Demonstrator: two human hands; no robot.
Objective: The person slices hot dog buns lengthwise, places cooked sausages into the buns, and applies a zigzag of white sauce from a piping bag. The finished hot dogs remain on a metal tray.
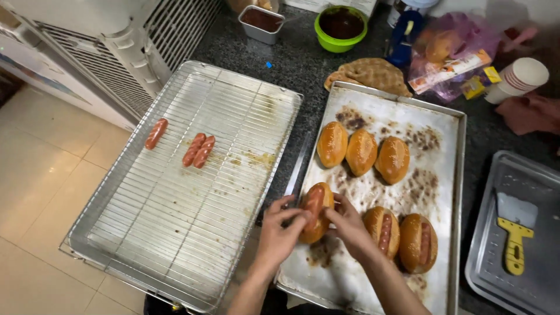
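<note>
Left hand (279, 232) and right hand (349, 224): fingers pinching a split bun (315, 213) from both sides, sausage inside, long axis running away from the person. Location: near-left of baking tray (373, 111). Beyond: three plain buns (361, 151); wire rack (175, 233), left, three sausages (198, 150).

Clear plastic bag (452, 55) with a pink tint, at the far right of the counter (303, 64), holding buns and a long orange-and-white packet (449, 70). Small yellow packet (481, 81) just beside it, near stacked paper cups (519, 79).
</note>
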